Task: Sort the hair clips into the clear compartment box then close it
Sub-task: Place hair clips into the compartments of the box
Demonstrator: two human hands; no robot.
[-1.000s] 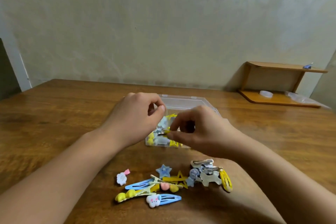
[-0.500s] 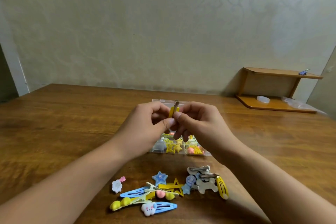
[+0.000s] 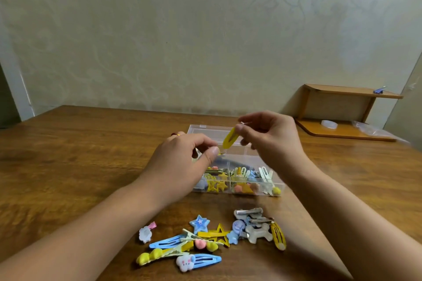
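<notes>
- Yellow snap clip [image 3: 230, 138] pinched at its top end between thumb and fingertips of right hand [image 3: 271, 141], hanging tilted, lower end pointing down-left toward left hand [image 3: 182, 166].
- Held above far half of clear box [image 3: 237, 187], not touching it.
- Right hand otherwise curled, other fingers loosely folded.
- Left hand just left of the clip, thumb and forefinger pressed together on something small and yellowish at the tips; too small to tell what.
- Left hand over left part of box, covering its near-left corner.
- Clear box open on wooden table [image 3: 68, 166], lid [image 3: 212, 131] lying flat behind it.
- Front compartments already holding clips: yellow stars left, pink and yellow pieces middle, pale clips and a yellow ball right.
- Loose pile of clips [image 3: 212, 238] on table nearer the body, well apart from both hands, between the forearms.
- In pile: blue star [image 3: 199, 223], yellow star outline [image 3: 219, 234], blue snap clip with white bunny [image 3: 198, 262], white flower clip [image 3: 145, 234], grey bear clip [image 3: 259, 234], yellow snap clip at right edge [image 3: 278, 238].
- Small wooden shelf [image 3: 342, 112] against wall at far right, off the table.
</notes>
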